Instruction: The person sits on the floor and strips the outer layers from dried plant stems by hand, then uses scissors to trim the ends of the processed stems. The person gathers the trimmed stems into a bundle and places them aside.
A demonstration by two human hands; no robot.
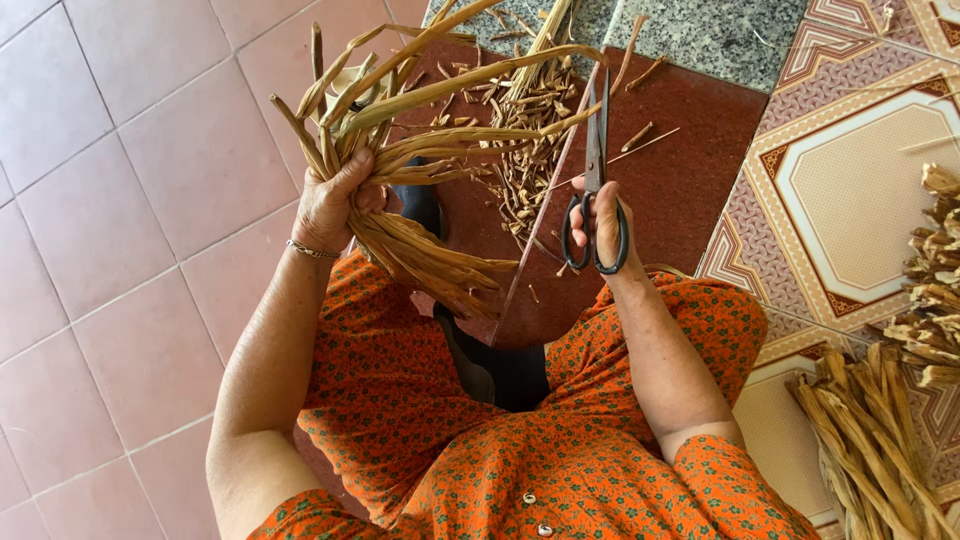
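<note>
Orange floral cloth (pixel 540 470) of my dress fills the bottom of the view, with two small buttons down its front, and both my bare forearms rise from it.

My left hand (pixel 335 205) wears a thin bracelet (pixel 312 250) at the wrist, and its fingers are wrapped tight around a bundle of dried brown leaf strips (pixel 420 150). The strips fan out above the fist, curling toward the right, and the thicker ends hang below it, over my lap.

My right hand (pixel 600 225) holds a pair of black-handled scissors (pixel 595 170) upright, with thumb and fingers through the loops. The blades point away from me and lie together, just beside the longest tips of the bundle. I cannot tell whether blade and strip touch.

Beyond the bundle, a heap of short cut scraps (pixel 525 150) lies on the dark red floor (pixel 690 170), scattered up to a grey speckled stone strip (pixel 700 35). Pink tiles (pixel 120 200) cover the floor on my left. Patterned tiles (pixel 860 180) lie on my right, where more dried strips are piled in a second stack (pixel 880 430) at the edge of view.
</note>
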